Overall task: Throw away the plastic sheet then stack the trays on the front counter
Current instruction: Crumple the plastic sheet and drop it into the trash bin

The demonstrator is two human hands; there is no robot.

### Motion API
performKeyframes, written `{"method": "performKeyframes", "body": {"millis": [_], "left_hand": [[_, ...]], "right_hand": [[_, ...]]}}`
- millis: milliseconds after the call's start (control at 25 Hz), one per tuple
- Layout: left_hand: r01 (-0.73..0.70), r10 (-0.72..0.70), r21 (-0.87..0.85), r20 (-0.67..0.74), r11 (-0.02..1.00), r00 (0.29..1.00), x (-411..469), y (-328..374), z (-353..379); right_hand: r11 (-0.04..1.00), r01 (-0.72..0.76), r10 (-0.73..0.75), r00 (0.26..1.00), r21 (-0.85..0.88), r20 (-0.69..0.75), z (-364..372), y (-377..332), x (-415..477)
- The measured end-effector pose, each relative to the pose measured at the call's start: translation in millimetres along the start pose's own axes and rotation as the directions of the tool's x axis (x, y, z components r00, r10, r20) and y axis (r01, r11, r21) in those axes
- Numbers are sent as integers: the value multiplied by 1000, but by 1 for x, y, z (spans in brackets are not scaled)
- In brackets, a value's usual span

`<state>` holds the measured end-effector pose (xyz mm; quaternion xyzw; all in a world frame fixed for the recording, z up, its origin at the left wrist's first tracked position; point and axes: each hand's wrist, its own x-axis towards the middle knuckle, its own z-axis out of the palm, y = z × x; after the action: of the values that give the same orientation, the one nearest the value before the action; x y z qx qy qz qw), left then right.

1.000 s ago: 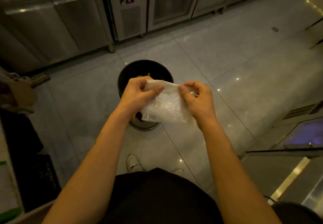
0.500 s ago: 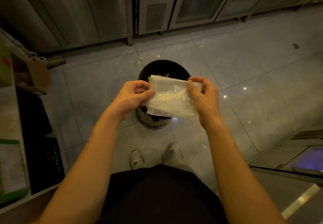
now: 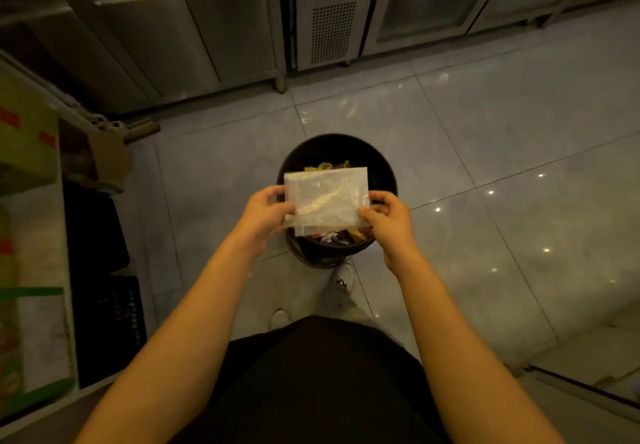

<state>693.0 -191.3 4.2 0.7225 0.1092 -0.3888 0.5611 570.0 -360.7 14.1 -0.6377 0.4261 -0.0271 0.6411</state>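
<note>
Fingers (image 3: 277, 209) of our left hand (image 3: 265, 211) pinch the left edge of the sheet (image 3: 325, 199); those of our right hand (image 3: 389, 220) pinch its right edge. We hold the folded, clear sheet flat and directly above the open bin (image 3: 384, 166), which stands on the tiled floor (image 3: 502, 166) and holds mixed rubbish. Left of us are shelves (image 3: 31, 270); steel cabinets (image 3: 194, 28) line the far wall. Our shoe (image 3: 344, 275) touches the bin's base.

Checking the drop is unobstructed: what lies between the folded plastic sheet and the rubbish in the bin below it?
Nothing, in the head view: the folded plastic sheet, pinched by the left hand and right hand, hangs over the black bin, with only open air above the rubbish.
</note>
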Motion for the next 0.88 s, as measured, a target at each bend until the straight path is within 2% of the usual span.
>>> {"method": "performKeyframes", "body": {"millis": [160,360,640,880], "left_hand": [[111,-106,25,-146,994,984,28,-7,53],[206,-189,99,-162,974,969,48,-12,88],[216,-190,152,-164,965,968,79,4,89],[186,-139,314,-166,931,976,121,27,72]], "right_hand": [[988,-152,152,988,-31,9,-24,22,45],[972,-227,227,974,-61,-16,-47,38,84],[943,-277,263,960,-184,-99,-34,40,121],[924,-307,266,944,-226,-194,-6,22,140]]}}
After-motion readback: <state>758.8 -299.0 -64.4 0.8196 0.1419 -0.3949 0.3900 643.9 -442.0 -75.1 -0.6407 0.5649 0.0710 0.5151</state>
